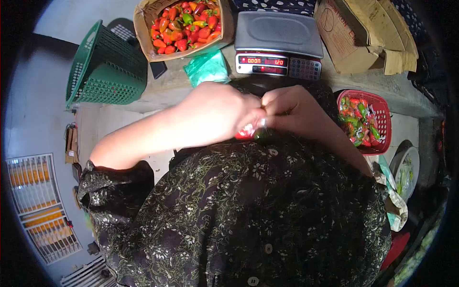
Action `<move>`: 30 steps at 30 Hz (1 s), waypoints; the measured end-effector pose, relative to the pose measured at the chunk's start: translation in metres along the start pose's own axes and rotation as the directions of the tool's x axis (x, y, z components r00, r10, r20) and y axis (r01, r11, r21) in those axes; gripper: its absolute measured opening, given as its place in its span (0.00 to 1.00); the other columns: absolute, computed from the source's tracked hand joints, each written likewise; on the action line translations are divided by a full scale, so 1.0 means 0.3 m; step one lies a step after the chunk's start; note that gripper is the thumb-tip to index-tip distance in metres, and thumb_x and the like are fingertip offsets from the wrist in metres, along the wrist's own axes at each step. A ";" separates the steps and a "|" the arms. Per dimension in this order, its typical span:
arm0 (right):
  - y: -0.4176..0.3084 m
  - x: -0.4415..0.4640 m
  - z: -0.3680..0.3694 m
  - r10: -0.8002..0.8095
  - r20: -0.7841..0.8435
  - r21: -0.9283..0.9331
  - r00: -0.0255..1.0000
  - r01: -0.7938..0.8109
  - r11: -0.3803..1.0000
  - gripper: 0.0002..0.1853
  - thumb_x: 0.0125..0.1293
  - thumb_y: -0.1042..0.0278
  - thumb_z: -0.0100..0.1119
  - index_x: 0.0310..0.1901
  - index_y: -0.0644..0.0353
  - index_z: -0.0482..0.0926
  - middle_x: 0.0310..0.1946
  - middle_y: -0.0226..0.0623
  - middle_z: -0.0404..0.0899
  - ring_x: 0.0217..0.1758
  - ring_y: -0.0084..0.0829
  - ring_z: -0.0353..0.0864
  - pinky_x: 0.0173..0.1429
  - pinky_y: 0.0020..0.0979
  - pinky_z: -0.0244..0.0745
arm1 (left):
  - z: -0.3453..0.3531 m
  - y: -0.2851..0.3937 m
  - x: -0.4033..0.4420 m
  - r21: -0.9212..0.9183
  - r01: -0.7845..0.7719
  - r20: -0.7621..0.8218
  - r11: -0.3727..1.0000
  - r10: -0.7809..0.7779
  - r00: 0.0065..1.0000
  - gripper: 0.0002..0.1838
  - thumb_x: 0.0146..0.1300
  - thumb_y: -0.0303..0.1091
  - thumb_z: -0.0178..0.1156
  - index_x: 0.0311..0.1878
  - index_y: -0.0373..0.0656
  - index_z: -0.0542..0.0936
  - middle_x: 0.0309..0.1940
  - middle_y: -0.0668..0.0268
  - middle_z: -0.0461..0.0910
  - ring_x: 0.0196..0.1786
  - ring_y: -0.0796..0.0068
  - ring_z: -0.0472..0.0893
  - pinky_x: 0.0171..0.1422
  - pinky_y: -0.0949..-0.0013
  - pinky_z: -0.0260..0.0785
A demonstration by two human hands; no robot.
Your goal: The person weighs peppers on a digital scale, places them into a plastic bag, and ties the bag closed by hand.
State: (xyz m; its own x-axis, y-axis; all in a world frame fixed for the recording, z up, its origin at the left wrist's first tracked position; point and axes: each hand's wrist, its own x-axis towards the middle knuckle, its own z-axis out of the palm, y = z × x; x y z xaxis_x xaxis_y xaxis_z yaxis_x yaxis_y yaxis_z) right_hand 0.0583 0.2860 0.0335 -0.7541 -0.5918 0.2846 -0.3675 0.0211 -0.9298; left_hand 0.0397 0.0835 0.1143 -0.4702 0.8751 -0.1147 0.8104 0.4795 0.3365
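In front of my chest, my left hand (pixel 222 112) and my right hand (pixel 294 111) meet with bent fingers. They pinch the top of a small clear plastic bag of peppers (pixel 246 131). Red and some green show through the bag just below the fingers; the rest of it is hidden behind my hands and the dark patterned shirt. Beyond my left hand, a green plastic bag (pixel 208 68) lies on the ledge. Further off stands a digital scale (pixel 279 40) with red lit figures and nothing on its pan.
A cardboard box (pixel 143 28) of red, orange and green peppers stands at the back left, beside a tall green basket (pixel 112 71). At right are a red basket (pixel 386 119) with bagged peppers and a torn carton (pixel 344 45). A dark phone (pixel 158 70) lies near the box.
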 end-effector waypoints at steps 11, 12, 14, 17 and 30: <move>-0.010 0.162 -0.061 -0.407 -0.511 -0.594 0.757 0.032 0.804 0.06 0.56 0.67 0.59 0.34 0.53 0.84 0.29 0.31 0.78 0.30 0.30 0.79 0.35 0.29 0.73 | 0.139 0.076 0.075 -0.917 -0.388 -0.288 -0.096 -0.517 0.806 0.12 0.70 0.40 0.46 0.35 0.42 0.69 0.28 0.65 0.72 0.38 0.71 0.72 0.47 0.68 0.65; -0.001 0.196 -0.071 -0.518 -0.496 -0.582 0.697 0.176 0.794 0.08 0.55 0.69 0.60 0.36 0.55 0.84 0.33 0.33 0.79 0.30 0.28 0.79 0.35 0.27 0.73 | 0.139 0.074 0.091 -0.887 -0.461 -0.370 -0.035 -0.544 0.753 0.11 0.70 0.39 0.46 0.36 0.41 0.70 0.31 0.63 0.74 0.42 0.69 0.73 0.52 0.65 0.65; -0.019 0.226 -0.062 -0.499 -0.564 -0.439 0.659 0.273 0.856 0.08 0.57 0.70 0.59 0.38 0.58 0.83 0.38 0.34 0.79 0.31 0.24 0.79 0.35 0.25 0.73 | 0.163 0.033 0.118 -0.720 -0.534 -0.693 0.443 -0.421 0.585 0.08 0.68 0.33 0.48 0.35 0.40 0.72 0.34 0.63 0.76 0.43 0.71 0.75 0.51 0.69 0.66; -0.081 0.216 -0.009 -0.123 -0.638 0.147 0.760 0.277 0.949 0.10 0.61 0.70 0.58 0.43 0.63 0.82 0.46 0.37 0.78 0.34 0.18 0.76 0.37 0.22 0.72 | 0.190 -0.060 0.121 -0.248 -0.273 -0.879 0.929 -0.098 0.467 0.01 0.59 0.26 0.57 0.32 0.39 0.76 0.34 0.62 0.78 0.43 0.66 0.76 0.52 0.67 0.67; 0.044 0.127 -0.088 0.062 -0.523 0.125 0.850 0.005 0.992 0.07 0.54 0.77 0.60 0.35 0.61 0.81 0.37 0.32 0.80 0.40 0.24 0.79 0.47 0.28 0.73 | 0.035 -0.265 0.083 0.238 -0.074 -0.727 0.969 0.228 0.647 0.13 0.42 0.35 0.61 0.34 0.46 0.78 0.33 0.71 0.77 0.42 0.70 0.74 0.53 0.60 0.55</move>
State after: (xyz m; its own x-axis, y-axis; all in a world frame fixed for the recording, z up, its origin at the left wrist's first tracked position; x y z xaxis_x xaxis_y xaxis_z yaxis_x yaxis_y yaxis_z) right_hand 0.0101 0.2851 0.0382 -0.9484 -0.0807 0.3067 -0.3003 -0.0824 -0.9503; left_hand -0.0328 0.0678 0.0747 -0.3738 0.6282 0.6823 0.9027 0.4153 0.1122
